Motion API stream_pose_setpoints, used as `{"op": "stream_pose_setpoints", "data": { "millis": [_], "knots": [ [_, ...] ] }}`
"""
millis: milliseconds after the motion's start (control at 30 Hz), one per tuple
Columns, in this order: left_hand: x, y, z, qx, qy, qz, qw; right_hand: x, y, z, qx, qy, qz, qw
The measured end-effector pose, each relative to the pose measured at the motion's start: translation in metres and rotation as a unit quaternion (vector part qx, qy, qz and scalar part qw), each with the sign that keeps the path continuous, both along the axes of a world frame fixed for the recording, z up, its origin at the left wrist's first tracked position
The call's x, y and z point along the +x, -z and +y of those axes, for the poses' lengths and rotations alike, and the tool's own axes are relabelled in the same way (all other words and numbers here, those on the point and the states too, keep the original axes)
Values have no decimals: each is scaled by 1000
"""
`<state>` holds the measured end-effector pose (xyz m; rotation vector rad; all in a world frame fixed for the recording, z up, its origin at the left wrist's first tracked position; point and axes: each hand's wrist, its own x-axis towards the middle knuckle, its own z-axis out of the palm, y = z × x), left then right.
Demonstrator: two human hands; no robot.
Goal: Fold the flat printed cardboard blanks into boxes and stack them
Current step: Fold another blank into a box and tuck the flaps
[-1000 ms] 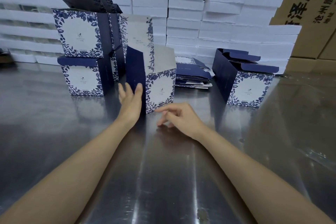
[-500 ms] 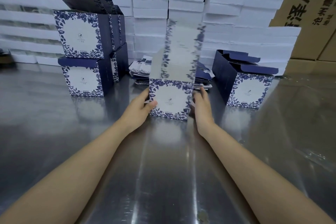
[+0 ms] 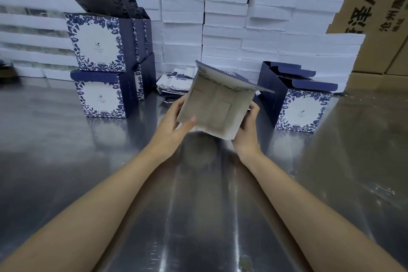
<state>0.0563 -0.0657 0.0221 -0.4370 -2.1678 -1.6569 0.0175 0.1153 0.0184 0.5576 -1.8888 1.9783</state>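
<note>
The shiny metal counter [image 3: 66, 161] fills most of the view. At its back stand tall piles of white packs [image 3: 223, 35]. On the left is a stack of made boxes [image 3: 99, 68], blue with flowers. On the right one open box [image 3: 302, 110] sits alone with its flaps up. Between them is the half-made box [image 3: 212, 110], lifted just above the counter and tipped. Its plain grey side faces the person and a flap sticks out on top. Behind it lies a small pile of flat blanks [image 3: 171, 86]. The left hand [image 3: 170, 126] grips the box's left edge, thumb pressed on the grey face. The right hand [image 3: 247, 132] holds the right edge, its fingers curled round behind. The box looks light and thin. It seems stiff along its folds, but I think it dents if squeezed hard. So holding it by the edges, one hand on each side, looks best.
</note>
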Motion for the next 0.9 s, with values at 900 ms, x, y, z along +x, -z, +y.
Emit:
{"op": "stream_pose_setpoints", "data": {
  "millis": [900],
  "knots": [
    [3,-19,8,-169,-87,223,956,8,-38,5,170,116,25,978]
  ]
}}
